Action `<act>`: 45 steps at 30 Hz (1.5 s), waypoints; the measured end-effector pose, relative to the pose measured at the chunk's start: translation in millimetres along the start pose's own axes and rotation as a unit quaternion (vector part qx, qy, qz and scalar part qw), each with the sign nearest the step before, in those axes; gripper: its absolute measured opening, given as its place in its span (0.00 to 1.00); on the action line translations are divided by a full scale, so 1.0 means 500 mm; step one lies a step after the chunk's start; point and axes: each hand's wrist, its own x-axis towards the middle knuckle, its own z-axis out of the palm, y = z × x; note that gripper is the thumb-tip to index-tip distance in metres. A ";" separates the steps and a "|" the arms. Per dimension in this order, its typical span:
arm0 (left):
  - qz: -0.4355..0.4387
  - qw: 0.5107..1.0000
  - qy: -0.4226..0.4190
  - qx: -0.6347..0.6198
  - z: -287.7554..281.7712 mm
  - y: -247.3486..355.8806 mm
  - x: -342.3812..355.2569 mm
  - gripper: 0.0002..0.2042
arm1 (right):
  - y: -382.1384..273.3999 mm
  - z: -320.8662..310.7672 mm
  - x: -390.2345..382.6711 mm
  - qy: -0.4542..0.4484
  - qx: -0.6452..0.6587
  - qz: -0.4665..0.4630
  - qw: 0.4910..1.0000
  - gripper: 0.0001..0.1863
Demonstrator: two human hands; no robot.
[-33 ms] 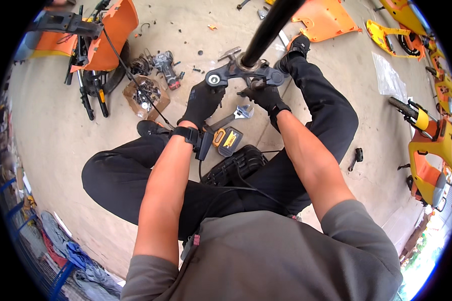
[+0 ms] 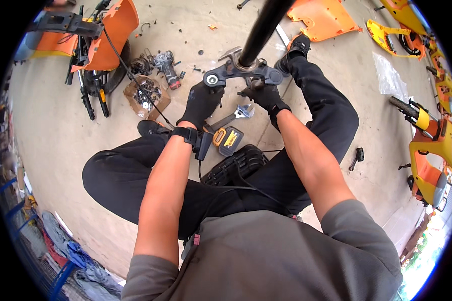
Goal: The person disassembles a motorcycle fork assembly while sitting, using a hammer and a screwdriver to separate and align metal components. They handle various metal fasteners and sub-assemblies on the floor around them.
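Note:
I sit on a concrete floor with a black tube (image 2: pixel 266 25) standing up between my legs. At its lower end is a dark metal bracket (image 2: pixel 236 72) with round holes at both ends. My left hand (image 2: pixel 202 103), in a black glove, grips the bracket's left end. My right hand (image 2: pixel 263 95), also gloved, is closed on the bracket's underside near the tube. A silver adjustable wrench (image 2: pixel 238 113) lies on the floor just below both hands.
A yellow-and-black tool (image 2: pixel 228 139) and a black case (image 2: pixel 236 163) lie by my legs. A cordless driver (image 2: pixel 165 65) and cardboard with small parts (image 2: pixel 145 95) sit left. An orange vehicle (image 2: pixel 100 45) stands far left, an orange panel (image 2: pixel 324 17) lies ahead, and yellow-orange vehicles (image 2: pixel 427 130) stand right.

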 end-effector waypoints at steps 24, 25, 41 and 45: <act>-0.036 0.998 0.052 -0.019 0.025 -0.016 -0.002 0.15 | -0.202 -0.279 -0.130 -0.042 -0.020 -0.200 0.979 0.31; -0.030 0.998 0.060 0.011 0.027 -0.016 -0.004 0.16 | -0.204 -0.280 -0.130 -0.058 -0.013 -0.194 0.979 0.31; -0.003 0.996 0.054 -0.074 0.008 -0.022 0.007 0.12 | -0.233 -0.283 -0.124 -0.047 -0.038 -0.199 0.978 0.29; 0.018 0.995 0.064 -0.076 -0.002 -0.015 0.021 0.13 | -0.253 -0.290 -0.129 -0.062 -0.007 -0.168 0.984 0.30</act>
